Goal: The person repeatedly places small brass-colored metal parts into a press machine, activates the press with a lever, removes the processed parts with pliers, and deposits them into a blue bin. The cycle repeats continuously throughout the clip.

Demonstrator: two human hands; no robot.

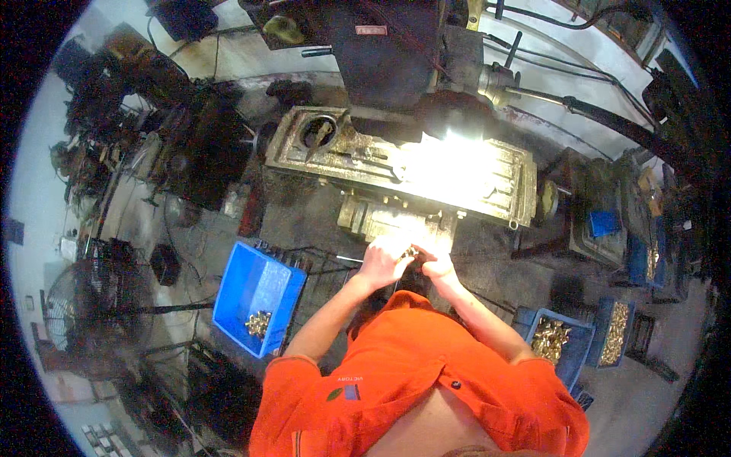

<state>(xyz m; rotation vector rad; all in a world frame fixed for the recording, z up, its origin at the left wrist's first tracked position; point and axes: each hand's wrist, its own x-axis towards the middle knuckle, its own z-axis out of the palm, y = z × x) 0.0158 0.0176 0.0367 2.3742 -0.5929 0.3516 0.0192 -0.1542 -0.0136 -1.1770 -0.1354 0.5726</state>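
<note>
My left hand (385, 260) and my right hand (438, 263) meet close together in front of the machine's near side. The fingers of both are bent inward. A small brass-coloured metal part (411, 250) shows between them, pinched at the left fingertips. Right beside it, the right fingers are closed, and glare and shadow hide what is in them. Just beyond the hands is the lower carriage (367, 219) of a milling machine, under its long slotted table (350, 165). Strong lamp light washes out the table's middle.
At the left stands a blue bin (234, 293) with a small heap of brass-coloured parts (259, 324). To the right are another blue bin (582, 335) and a narrower one (600, 333), both holding such parts. A floor fan (95, 308) stands far left. A handwheel (547, 199) sticks out at the table's right end.
</note>
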